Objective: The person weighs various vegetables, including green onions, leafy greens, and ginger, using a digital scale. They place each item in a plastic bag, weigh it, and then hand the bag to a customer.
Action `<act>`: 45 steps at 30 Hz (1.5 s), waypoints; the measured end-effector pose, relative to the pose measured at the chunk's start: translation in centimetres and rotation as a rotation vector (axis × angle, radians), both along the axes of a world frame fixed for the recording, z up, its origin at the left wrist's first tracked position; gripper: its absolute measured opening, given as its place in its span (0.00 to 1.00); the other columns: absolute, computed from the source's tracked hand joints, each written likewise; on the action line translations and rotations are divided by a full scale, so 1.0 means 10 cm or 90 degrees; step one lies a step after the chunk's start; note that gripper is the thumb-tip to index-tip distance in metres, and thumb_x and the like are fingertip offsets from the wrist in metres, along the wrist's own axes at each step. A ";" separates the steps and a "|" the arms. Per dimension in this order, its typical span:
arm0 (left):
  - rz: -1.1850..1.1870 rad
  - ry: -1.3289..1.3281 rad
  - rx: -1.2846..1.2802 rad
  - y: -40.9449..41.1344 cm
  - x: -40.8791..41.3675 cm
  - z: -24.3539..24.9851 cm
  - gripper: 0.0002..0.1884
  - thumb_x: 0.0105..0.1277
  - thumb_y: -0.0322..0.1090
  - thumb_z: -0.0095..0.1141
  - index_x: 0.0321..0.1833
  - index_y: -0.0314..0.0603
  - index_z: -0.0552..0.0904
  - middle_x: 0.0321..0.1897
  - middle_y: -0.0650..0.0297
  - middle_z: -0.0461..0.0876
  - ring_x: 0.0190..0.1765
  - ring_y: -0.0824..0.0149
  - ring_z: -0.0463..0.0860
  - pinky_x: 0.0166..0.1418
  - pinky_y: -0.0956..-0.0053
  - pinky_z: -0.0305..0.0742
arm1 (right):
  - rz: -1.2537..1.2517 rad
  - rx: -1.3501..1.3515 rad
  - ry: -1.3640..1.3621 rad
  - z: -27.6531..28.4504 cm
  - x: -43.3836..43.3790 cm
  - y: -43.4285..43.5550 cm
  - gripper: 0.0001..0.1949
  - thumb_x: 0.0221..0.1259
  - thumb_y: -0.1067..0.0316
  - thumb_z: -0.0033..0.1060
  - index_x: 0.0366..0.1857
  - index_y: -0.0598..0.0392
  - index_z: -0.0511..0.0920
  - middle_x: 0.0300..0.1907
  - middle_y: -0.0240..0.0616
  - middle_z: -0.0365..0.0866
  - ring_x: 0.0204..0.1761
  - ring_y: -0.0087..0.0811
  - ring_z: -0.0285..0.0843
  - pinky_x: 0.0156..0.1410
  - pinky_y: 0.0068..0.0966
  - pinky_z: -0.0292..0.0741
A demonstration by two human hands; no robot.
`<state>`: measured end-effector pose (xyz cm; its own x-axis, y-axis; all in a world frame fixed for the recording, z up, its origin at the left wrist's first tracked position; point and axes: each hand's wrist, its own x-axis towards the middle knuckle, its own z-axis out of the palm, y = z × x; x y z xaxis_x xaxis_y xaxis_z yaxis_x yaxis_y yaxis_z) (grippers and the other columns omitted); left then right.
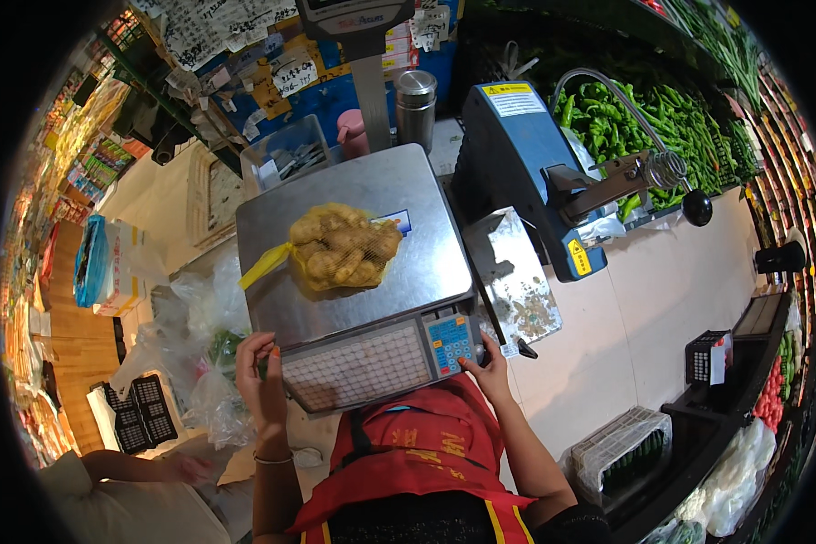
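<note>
A yellow mesh bag of ginger [345, 246] lies on the steel plate [415, 183] of a weighing scale, its tied yellow end pointing left. My left hand [262, 381] is at the scale's front left corner, fingers bent and holding nothing. The thumb of my right hand [493, 374] touches the lower part of the blue keypad [451, 343], while its other fingers rest along the scale's right side. Left of the keypad stretches a panel of pale keys [357, 367]. The scale's display head [357, 20] stands on a post behind the plate.
On the right stands a blue bag-sealing machine [517, 170] with a black-knobbed lever [696, 207]. Green peppers [605, 115] fill a bin behind it. A steel canister [415, 102] and a pink cup [353, 132] sit behind the scale. Another person's arm [143, 469] shows at lower left, near plastic bags [211, 401].
</note>
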<state>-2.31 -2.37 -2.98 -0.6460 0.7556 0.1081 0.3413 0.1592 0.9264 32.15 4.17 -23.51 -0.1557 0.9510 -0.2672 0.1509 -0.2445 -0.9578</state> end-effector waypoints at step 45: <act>-0.010 0.133 0.008 0.11 0.14 0.23 0.12 0.52 0.17 0.53 0.40 0.33 0.78 0.42 0.55 0.77 0.42 0.62 0.78 0.48 0.73 0.74 | -0.222 -0.092 0.258 1.26 -0.85 0.46 0.06 0.61 0.67 0.60 0.30 0.54 0.74 0.19 0.27 0.72 0.17 0.17 0.65 0.21 0.14 0.60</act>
